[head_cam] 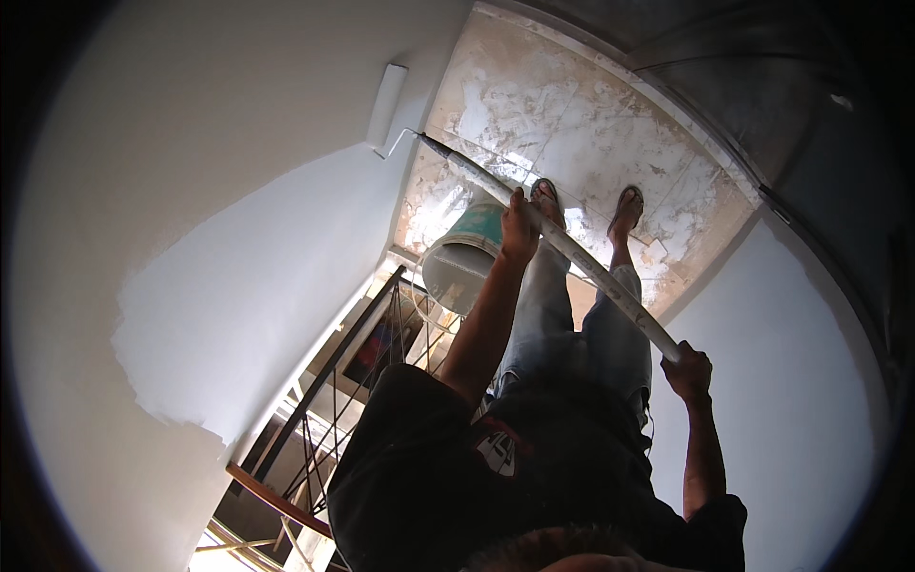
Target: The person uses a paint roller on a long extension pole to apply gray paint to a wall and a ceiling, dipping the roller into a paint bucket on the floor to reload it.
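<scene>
A paint roller [387,107] with a pale cover rests against the wall [214,286] at upper left, where a lighter painted patch borders a duller area. Its wire frame and dark handle join a long whitish pole [593,268] that runs down to the right. My left hand [520,227] grips this pole partway along, near the roller side. Around its lower end my right hand [688,372] is closed. Beyond my left forearm a green and white plastic bucket [461,264] shows, tilted in this view, with light-coloured paint inside.
The tiled floor [572,121] is smeared with white, and my feet in flip-flops stand on it. A dark metal railing [329,372] with a wooden handrail [279,500] borders an opening at lower left. Another pale wall [772,343] rises on the right.
</scene>
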`<action>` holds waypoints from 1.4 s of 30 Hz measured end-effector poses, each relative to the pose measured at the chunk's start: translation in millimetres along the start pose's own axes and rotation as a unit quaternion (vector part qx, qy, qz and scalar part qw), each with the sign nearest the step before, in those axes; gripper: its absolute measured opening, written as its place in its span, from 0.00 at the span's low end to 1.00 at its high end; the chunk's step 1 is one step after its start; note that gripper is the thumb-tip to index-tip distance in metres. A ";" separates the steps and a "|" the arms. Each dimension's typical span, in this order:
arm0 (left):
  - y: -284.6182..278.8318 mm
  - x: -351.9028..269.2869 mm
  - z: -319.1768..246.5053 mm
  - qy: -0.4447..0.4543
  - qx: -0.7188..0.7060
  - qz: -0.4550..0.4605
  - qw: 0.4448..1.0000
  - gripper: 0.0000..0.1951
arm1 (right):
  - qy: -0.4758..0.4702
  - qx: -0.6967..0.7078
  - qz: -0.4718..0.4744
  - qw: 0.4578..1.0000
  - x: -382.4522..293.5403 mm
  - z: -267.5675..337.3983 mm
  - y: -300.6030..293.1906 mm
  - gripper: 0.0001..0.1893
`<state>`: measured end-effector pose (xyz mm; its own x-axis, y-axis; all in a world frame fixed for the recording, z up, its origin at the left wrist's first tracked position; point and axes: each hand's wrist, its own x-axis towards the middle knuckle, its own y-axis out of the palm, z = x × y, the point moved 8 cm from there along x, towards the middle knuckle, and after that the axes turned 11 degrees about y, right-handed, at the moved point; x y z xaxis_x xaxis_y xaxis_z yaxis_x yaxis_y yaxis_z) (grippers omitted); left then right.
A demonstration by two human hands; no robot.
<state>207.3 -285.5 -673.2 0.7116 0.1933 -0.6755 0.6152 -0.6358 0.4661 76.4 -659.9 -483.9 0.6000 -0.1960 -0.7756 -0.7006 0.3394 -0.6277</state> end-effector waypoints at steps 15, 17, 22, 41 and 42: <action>-101.9 158.6 65.9 -0.103 0.006 -0.134 0.986 0.14 | 0.052 -0.026 0.041 0.997 108.6 67.2 65.4 0.13; -109.7 182.4 78.8 -0.118 0.003 -0.138 0.983 0.14 | 0.064 -0.041 0.055 0.996 129.1 71.3 69.7 0.14; -122.0 202.9 88.1 -0.127 -0.003 -0.162 0.979 0.15 | 0.054 -0.041 0.051 0.996 150.8 82.9 66.8 0.13; -89.9 186.1 98.3 -0.130 -0.057 -0.105 0.984 0.17 | 0.067 -0.054 0.060 0.995 152.6 52.5 65.0 0.14; -95.1 196.2 100.0 -0.137 -0.088 -0.065 0.984 0.17 | 0.068 -0.067 0.056 0.994 156.5 59.7 65.1 0.14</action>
<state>254.5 -261.9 -907.2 0.5199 0.0394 -0.8533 0.7614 -0.4743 0.4420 147.7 -613.6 -642.2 0.4631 -0.2903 -0.8374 -0.8112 0.2417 -0.5324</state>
